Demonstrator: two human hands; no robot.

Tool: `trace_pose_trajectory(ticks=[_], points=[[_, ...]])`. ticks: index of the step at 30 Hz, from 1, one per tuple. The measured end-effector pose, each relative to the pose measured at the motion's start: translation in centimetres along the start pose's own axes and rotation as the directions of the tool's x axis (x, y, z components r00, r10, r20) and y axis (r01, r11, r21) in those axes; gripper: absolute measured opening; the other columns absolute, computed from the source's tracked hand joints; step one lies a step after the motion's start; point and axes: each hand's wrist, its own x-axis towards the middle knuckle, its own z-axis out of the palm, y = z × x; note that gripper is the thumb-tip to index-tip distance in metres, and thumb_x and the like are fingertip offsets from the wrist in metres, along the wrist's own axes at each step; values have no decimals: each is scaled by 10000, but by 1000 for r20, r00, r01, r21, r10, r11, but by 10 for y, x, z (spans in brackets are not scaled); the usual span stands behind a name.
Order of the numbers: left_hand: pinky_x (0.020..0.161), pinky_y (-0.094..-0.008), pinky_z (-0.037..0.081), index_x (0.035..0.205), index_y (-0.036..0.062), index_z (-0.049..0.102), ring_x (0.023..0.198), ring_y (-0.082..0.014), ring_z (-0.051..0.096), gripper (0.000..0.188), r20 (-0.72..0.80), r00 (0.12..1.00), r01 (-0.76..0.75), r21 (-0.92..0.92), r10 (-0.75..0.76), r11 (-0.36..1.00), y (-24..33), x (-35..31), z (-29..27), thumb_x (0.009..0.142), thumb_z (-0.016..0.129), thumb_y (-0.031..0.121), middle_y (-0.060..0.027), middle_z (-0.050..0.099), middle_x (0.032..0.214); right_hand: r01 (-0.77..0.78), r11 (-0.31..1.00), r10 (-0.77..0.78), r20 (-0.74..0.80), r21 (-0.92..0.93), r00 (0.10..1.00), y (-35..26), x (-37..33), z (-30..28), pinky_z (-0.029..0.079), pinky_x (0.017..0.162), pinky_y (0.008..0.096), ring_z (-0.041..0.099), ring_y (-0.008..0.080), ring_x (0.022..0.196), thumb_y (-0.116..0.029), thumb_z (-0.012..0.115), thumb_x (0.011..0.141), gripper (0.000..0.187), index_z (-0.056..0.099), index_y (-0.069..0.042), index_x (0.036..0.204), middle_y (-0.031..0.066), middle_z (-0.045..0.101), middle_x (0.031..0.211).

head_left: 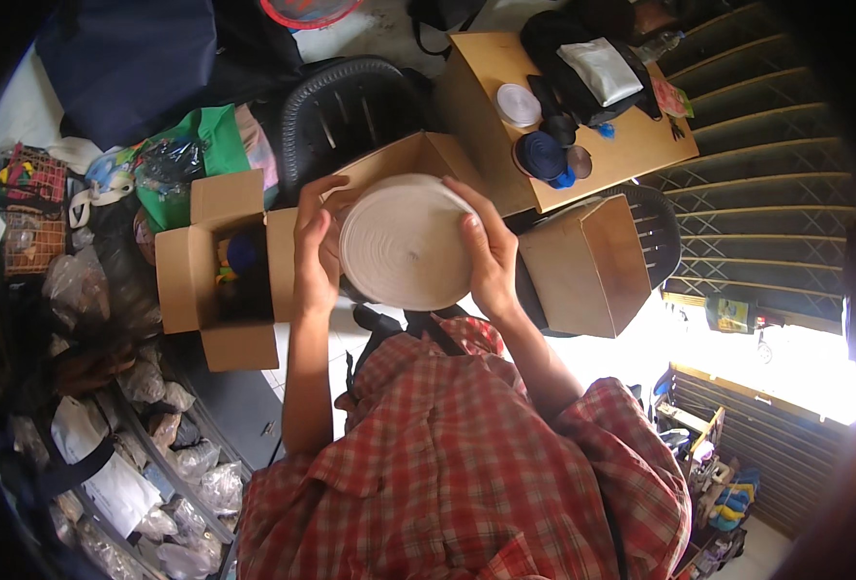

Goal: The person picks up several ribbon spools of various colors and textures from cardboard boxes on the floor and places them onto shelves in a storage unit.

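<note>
A wide, flat roll of cream webbing (404,246), wound in tight rings, is held up in front of my chest. My right hand (491,253) grips its right edge, the thumb on the upper face and the fingers along the rim. Around the left side curves my left hand (314,242), with part of its grip hidden by the roll. Just behind the roll is an open cardboard box (447,159), partly covered by it. To the left stands another open carton (178,275), flaps spread, with dark and blue items inside.
A wooden table (486,92) at the back right bears a small white roll (519,104), a navy roll (540,155) and a white packet (602,72). Beside it, a cardboard box (582,256) lies tipped. A black chair (350,106) stands behind; bagged goods (196,464) fill shelves at left.
</note>
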Motion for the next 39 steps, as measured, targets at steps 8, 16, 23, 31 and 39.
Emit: trace_pose_trajectory(ticks=[8, 16, 23, 31, 39], points=[[829, -272, 481, 1149, -14, 609, 945, -167, 615, 295, -160, 986, 90, 224, -54, 971, -36, 10, 41, 933, 563, 181, -102, 638, 1050, -49, 995, 46, -35, -89, 998, 29, 13, -24, 433, 924, 293, 562, 150, 1046, -232, 486, 984, 374, 527, -27, 1293, 97, 619, 1146], [859, -299, 484, 1167, 6, 591, 1018, -174, 599, 404, -67, 949, 316, 158, -309, 936, -110, 74, 91, 961, 482, 337, -97, 630, 1088, -215, 968, 233, -141, 130, 962, 68, 51, -108, 441, 893, 286, 565, 137, 1010, -204, 549, 955, 326, 563, -20, 1223, 86, 632, 1090], [960, -324, 424, 1206, 29, 548, 1099, -192, 569, 391, -8, 892, 362, 611, -452, 703, -213, 191, 146, 966, 501, 333, -143, 614, 1146, -364, 882, 430, -197, 299, 881, 141, 86, -227, 430, 902, 284, 561, 139, 1014, -203, 543, 960, 306, 574, -17, 1202, 83, 636, 1080], [1000, -554, 352, 1373, 153, 404, 1260, -422, 362, 860, 487, 782, -581, 796, -389, -171, -363, 345, 167, 652, 822, 364, -187, 361, 1398, -462, 775, 588, -224, 431, 777, 182, 91, -307, 427, 913, 289, 553, 140, 1030, -195, 521, 972, 303, 559, -19, 1216, 94, 629, 1100], [965, -684, 333, 1435, 382, 261, 1238, -522, 304, 1129, 331, 710, -657, 631, -622, -413, -416, 392, 181, 491, 875, 460, -198, 217, 1449, -458, 778, 607, -326, 430, 725, 194, 81, -337, 422, 901, 281, 554, 138, 1011, -196, 518, 968, 300, 565, -17, 1205, 88, 625, 1068]])
